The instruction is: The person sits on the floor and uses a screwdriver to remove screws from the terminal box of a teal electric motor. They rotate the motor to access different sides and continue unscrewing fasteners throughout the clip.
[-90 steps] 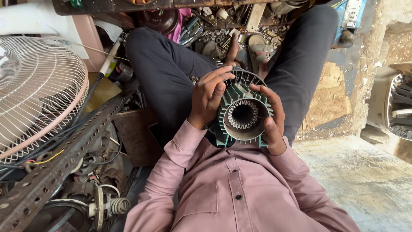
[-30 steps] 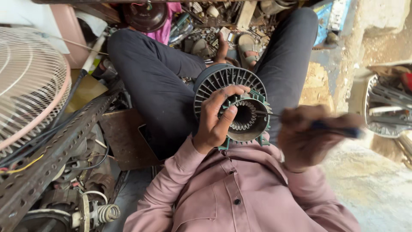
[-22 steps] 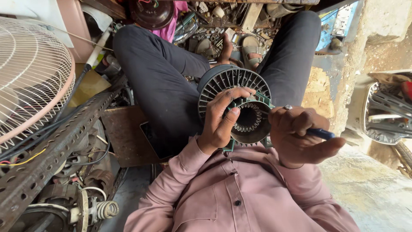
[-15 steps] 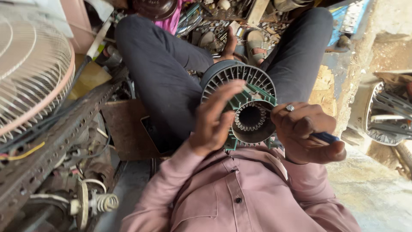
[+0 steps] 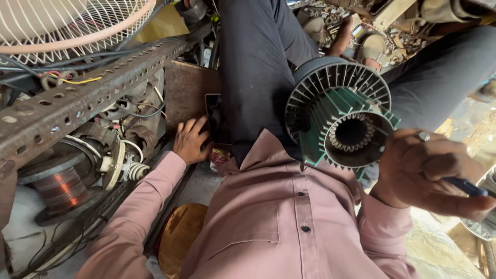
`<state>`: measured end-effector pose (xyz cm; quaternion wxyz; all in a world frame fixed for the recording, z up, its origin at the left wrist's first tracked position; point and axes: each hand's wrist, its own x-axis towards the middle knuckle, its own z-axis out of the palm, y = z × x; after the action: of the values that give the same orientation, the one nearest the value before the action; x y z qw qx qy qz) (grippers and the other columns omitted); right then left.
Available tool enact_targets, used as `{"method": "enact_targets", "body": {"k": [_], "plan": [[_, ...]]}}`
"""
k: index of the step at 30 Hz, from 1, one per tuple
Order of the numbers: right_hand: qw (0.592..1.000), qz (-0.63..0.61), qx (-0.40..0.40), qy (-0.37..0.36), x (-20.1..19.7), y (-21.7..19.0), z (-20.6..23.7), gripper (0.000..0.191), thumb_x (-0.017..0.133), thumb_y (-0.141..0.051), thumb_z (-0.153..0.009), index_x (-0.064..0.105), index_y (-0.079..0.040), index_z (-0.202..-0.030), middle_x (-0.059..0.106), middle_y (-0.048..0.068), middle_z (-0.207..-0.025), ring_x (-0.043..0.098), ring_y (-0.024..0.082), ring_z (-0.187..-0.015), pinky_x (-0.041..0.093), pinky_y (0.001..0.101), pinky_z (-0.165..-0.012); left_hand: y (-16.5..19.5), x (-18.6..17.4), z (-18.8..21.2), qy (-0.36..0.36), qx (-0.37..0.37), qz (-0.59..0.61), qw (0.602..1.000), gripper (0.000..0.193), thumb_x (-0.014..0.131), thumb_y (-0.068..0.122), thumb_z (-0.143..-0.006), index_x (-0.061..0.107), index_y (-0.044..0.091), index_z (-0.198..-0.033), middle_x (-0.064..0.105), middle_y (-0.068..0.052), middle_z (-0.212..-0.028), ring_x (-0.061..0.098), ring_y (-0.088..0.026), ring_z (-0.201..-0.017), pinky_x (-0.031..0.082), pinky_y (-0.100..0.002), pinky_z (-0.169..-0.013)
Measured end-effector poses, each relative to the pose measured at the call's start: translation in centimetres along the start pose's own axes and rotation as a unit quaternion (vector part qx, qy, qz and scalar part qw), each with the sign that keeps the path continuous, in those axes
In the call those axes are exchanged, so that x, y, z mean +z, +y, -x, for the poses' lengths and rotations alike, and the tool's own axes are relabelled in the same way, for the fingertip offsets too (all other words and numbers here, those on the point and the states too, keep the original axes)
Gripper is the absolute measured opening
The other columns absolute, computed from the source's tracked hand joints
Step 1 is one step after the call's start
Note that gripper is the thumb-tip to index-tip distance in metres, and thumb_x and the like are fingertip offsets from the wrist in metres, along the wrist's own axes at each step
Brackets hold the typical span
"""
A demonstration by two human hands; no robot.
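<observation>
Head view: the right hand is curled around a blue-handled tool, touching the finned green motor housing resting in the lap at its ten o'clock, bore facing the camera. The left hand, fingers spread, rests well apart at nine o'clock beside a dark phone. A perforated steel rail lies beyond.

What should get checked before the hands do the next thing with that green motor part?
1. Green finned motor housing resting on the lap: ok.
2. Left hand steadying it: not ok, it is down by the dark phone beside the leg.
3. Right hand gripping the blue-handled tool: ok.
4. Tool tip inside the housing bore: cannot tell.
5. Housing propped against rolling: cannot tell.
</observation>
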<state>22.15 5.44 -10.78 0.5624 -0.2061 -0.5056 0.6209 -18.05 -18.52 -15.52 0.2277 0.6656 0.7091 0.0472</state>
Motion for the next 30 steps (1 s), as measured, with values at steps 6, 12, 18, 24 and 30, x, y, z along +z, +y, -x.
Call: {"method": "enact_targets", "body": {"k": [6,12,18,24,30], "plan": [[1.0,-0.009,-0.019,0.009,-0.4,0.3,-0.3,0.071,0.027,-0.087,-0.087,0.021,-0.02,-0.065,0.015,-0.003,-0.054,0.008,0.014,-0.043,0.014,0.0339,-0.045,1.4,-0.2,0.0,-0.062,0.0,-0.015,0.998,0.03,0.079,0.033,-0.072,0.078,0.007,-0.089,0.046,-0.014,-0.153,0.052,-0.032,-0.116,0.042,-0.048,-0.095],[0.999,-0.012,-0.027,-0.014,-0.5,0.2,-0.5,0.069,0.027,-0.083,-0.09,0.022,-0.019,-0.067,0.016,-0.002,-0.05,0.006,0.014,-0.043,0.014,0.0334,-0.044,2.0,0.3,-0.3,-0.066,0.007,-0.019,0.998,0.021,0.076,0.028,-0.076,0.079,0.007,-0.079,0.051,-0.014,-0.152,0.06,-0.03,-0.102,0.045,-0.044,-0.091],[0.999,-0.019,-0.032,-0.008,-0.4,0.1,-0.6,0.068,0.026,-0.081,-0.092,0.021,-0.018,-0.068,0.016,-0.002,-0.05,0.007,0.013,-0.042,0.014,0.0328,-0.041,2.0,0.5,-0.1,-0.005,0.036,0.033,0.999,0.019,0.076,0.026,-0.074,0.078,0.008,-0.081,0.051,-0.017,-0.15,0.063,-0.034,-0.099,0.047,-0.044,-0.086],[0.999,-0.028,-0.039,-0.005,-0.1,0.2,-0.7,0.07,0.026,-0.084,-0.089,0.021,-0.018,-0.069,0.017,-0.001,-0.05,0.008,0.013,-0.042,0.014,0.0333,-0.042,2.1,0.7,0.2,0.022,0.049,0.046,0.998,0.016,0.078,0.022,-0.074,0.077,0.009,-0.084,0.05,-0.016,-0.152,0.064,-0.035,-0.1,0.051,-0.047,-0.085],[0.999,-0.023,-0.045,0.016,0.2,0.4,-0.7,0.071,0.032,-0.086,-0.088,0.022,-0.019,-0.069,0.018,-0.002,-0.053,0.01,0.012,-0.04,0.015,0.0322,-0.04,2.2,1.0,0.5,0.029,0.061,0.052,0.996,0.019,0.079,0.023,-0.071,0.076,0.01,-0.085,0.049,-0.016,-0.152,0.066,-0.035,-0.101,0.053,-0.047,-0.085]]}}
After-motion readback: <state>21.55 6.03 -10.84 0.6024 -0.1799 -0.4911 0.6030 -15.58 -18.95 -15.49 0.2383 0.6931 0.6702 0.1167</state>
